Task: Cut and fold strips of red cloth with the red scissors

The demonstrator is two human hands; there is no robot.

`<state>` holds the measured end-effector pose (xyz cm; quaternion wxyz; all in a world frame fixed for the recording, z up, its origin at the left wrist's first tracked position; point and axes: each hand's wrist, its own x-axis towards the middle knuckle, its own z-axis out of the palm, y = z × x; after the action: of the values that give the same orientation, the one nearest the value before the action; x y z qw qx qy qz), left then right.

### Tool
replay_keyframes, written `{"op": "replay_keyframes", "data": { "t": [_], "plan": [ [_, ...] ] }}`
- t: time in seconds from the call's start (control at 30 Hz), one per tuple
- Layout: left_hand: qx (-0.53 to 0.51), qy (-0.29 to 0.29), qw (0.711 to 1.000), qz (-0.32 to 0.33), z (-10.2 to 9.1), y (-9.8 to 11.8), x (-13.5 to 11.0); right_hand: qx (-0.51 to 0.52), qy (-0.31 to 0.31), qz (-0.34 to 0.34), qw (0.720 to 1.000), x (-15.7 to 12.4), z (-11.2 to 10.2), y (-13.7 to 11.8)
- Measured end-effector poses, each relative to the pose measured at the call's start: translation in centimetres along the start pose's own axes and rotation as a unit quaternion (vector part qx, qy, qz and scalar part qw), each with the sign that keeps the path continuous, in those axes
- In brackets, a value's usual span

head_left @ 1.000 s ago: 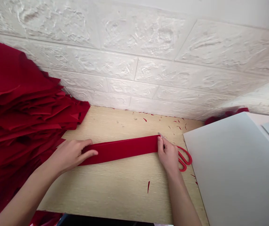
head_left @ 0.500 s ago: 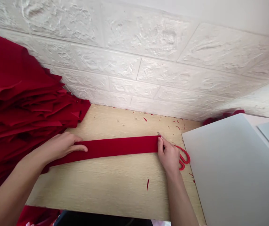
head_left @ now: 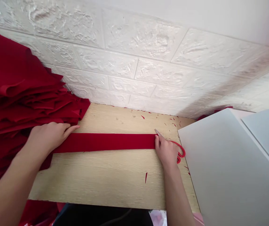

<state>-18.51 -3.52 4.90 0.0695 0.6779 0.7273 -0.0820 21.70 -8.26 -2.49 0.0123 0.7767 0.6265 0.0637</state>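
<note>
A long red fabric strip (head_left: 108, 142) lies flat across the wooden table. At its right end my right hand (head_left: 168, 152) is closed, pinching the corner between thumb and fingers. A pair of scissors with red handles (head_left: 181, 150) lies by that hand; the blade tips stick out past the strip's far corner, and the middle is hidden behind the hand. My left hand (head_left: 47, 136) rests over the strip's left end, thumb stretched out and apart, against the pile of red fabric (head_left: 26, 97). Its other fingers are partly out of sight.
A white brick-patterned wall (head_left: 115, 62) rises behind the table (head_left: 106, 179). To the right stands a large pale box-like block (head_left: 214, 163). Small red scraps (head_left: 146, 177) are scattered on the tabletop. More red cloth (head_left: 40, 212) shows below the front edge.
My left hand has slid left and slightly away along the strip, toward the fabric pile. The strip lies straighter. My right hand keeps its pinch at the right end.
</note>
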Motion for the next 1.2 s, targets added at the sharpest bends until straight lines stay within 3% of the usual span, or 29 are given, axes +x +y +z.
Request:
{"op": "replay_keyframes", "data": {
  "t": [0.1,0.23,0.3,0.37,0.47,0.57,0.63,0.77,1.0,1.2],
  "plan": [
    [0.103,0.003,0.995,-0.008,-0.2,1.9,-1.1,0.003,-0.023,0.009,1.000,-0.1,-0.6,-0.2],
    [0.065,0.131,0.989,-0.034,-0.8,4.0,-2.8,0.013,-0.040,0.007,0.999,-0.2,-1.2,-0.5],
    [0.035,0.193,0.981,-0.003,-1.0,5.6,-3.2,0.016,-0.044,0.011,0.999,-0.2,-1.4,-0.6],
    [-0.024,0.203,0.976,0.079,-0.7,8.1,-3.1,0.019,-0.044,0.014,0.999,-0.2,-1.5,-0.6],
    [-0.167,0.130,0.939,0.272,1.7,12.9,-2.9,0.023,-0.038,0.013,0.999,-0.3,-1.5,-0.7],
    [-0.150,0.094,0.936,0.303,5.8,16.9,-3.1,0.037,-0.033,0.009,0.999,-0.5,-1.6,-0.8],
    [-0.130,0.102,0.937,0.309,8.0,18.0,-3.4,0.046,-0.035,0.007,0.998,-0.6,-1.7,-0.8],
    [-0.109,0.119,0.935,0.316,9.4,17.0,-3.2,0.052,-0.042,0.004,0.998,-0.8,-2.2,-0.7],
    [-0.118,0.139,0.949,0.256,8.5,11.3,-0.7,0.055,-0.037,-0.004,0.998,-1.1,-3.0,-0.7],
    [-0.303,0.212,0.890,0.267,9.3,7.8,3.3,0.055,-0.053,0.009,0.997,-1.0,-2.7,-0.6]
  ]
}}
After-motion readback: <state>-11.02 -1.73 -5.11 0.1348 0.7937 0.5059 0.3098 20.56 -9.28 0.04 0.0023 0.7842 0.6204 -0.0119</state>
